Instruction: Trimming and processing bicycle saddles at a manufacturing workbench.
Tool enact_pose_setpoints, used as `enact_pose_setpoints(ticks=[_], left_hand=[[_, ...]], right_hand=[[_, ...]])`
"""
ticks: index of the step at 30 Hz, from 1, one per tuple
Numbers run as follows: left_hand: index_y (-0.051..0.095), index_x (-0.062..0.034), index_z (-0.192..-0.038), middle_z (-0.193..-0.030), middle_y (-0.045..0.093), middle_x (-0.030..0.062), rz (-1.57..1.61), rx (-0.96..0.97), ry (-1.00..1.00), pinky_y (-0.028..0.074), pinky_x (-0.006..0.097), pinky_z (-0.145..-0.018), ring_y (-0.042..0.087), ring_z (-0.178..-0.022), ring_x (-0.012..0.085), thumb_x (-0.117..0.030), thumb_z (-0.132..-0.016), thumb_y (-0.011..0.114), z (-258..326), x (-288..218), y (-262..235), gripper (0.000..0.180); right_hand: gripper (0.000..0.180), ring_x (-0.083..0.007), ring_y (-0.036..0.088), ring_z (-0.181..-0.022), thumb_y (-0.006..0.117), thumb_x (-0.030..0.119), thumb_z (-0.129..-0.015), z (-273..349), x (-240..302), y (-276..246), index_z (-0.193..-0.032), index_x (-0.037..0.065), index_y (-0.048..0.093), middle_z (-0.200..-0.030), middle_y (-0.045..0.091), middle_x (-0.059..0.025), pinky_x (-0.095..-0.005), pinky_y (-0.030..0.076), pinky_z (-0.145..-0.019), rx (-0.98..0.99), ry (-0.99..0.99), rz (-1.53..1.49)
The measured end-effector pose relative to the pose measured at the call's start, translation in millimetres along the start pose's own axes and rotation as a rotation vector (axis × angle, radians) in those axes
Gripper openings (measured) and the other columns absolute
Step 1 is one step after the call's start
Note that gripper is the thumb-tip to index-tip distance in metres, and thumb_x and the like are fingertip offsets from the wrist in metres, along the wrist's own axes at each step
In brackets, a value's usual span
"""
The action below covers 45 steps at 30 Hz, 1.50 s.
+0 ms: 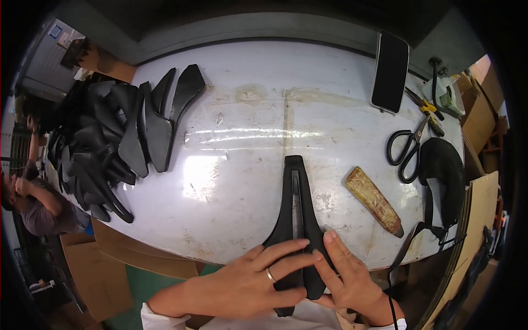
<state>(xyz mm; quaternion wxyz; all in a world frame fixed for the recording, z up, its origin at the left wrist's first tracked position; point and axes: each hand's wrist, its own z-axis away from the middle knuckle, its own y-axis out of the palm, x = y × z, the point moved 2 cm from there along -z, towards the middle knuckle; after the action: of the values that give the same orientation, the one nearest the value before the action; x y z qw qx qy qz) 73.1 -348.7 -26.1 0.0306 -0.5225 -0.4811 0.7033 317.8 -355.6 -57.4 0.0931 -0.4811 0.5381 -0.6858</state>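
Observation:
A long black molded piece [286, 212], forked with a narrow slot down its middle, lies with its narrow end on the white table. Its wider end reaches past the near edge toward my body. My left hand [242, 280], with a ring on one finger, lies across the wide end, fingers stretched and spread over the slot. At the right edge of the same piece is my right hand [349, 278]; two fingers extend along it, and part of the hand passes beneath, so it holds that side. The thumb of my right hand is hidden.
Black molded parts [91, 146] are piled at the left. A tape-wrapped tan block [374, 201] sits right of center. Farther right are scissors [410, 151], yellow-handled pliers [426, 104], a phone [390, 71] and a black strapped item [443, 165]. Another person [47, 212] is at far left.

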Motion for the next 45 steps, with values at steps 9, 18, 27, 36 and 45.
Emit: enact_pose_setpoints(ticks=[9,18,27,36,45], left_hand=[[0.074,-0.0212,-0.092,-0.122,0.062,-0.0008,0.328,-0.045,0.09,0.041,0.043,-0.081,0.05,-0.128,0.0336,-0.039,-0.086,0.078,3.1,0.2,5.1,0.02],[0.067,-0.0048,-0.126,-0.143,0.049,0.0198,0.312,-0.321,-0.146,0.043,0.05,-0.107,0.048,-0.135,0.04,-0.034,-0.074,0.089,12.4,-1.5,15.2,0.064],[0.041,0.0089,-0.149,-0.155,0.028,0.0387,0.135,-0.285,-0.366,0.047,0.047,-0.108,0.042,-0.141,0.0504,-0.036,-0.073,0.092,27.7,-13.3,36.2,0.102],[0.026,0.0021,-0.159,-0.16,0.015,0.0392,0.014,-0.195,-0.314,0.039,0.053,-0.116,0.028,-0.145,0.0596,-0.04,-0.086,0.077,24.8,-16.0,32.2,0.098],[0.051,0.0077,-0.143,-0.147,0.04,0.0416,-0.149,-0.112,-0.351,0.051,0.046,-0.104,0.051,-0.135,0.0501,-0.053,-0.081,0.082,14.1,-16.2,22.5,0.092]], right_hand=[[0.07,-0.0515,0.053,-0.132,0.072,0.043,-0.085,0.7,-2.1,1.1,-0.134,-0.006,0.059,-0.146,0.044,-0.039,-0.0454,0.056,-0.098,-0.052,-0.032,-0.024],[0.074,-0.0503,0.053,-0.133,0.072,0.046,-0.084,3.1,-3.8,2.4,-0.135,-0.005,0.058,-0.146,0.044,-0.0381,-0.0456,0.055,-0.1,-0.079,-0.03,-0.02],[0.075,-0.0498,0.052,-0.134,0.071,0.047,-0.085,1.8,-5.1,5.3,-0.139,-0.004,0.056,-0.145,0.045,-0.0378,-0.045,0.057,-0.097,-0.08,-0.019,-0.043],[0.074,-0.05,0.052,-0.133,0.073,0.045,-0.085,3.2,-3.3,7.0,-0.138,-0.004,0.055,-0.144,0.047,-0.0373,-0.0443,0.056,-0.099,-0.074,-0.027,0.013],[0.077,-0.0504,0.058,-0.127,0.079,0.051,-0.084,-5.0,7.9,6.2,-0.134,-0.005,0.058,-0.14,0.05,-0.0367,-0.0469,0.057,-0.096,-0.176,0.071,-0.044]])
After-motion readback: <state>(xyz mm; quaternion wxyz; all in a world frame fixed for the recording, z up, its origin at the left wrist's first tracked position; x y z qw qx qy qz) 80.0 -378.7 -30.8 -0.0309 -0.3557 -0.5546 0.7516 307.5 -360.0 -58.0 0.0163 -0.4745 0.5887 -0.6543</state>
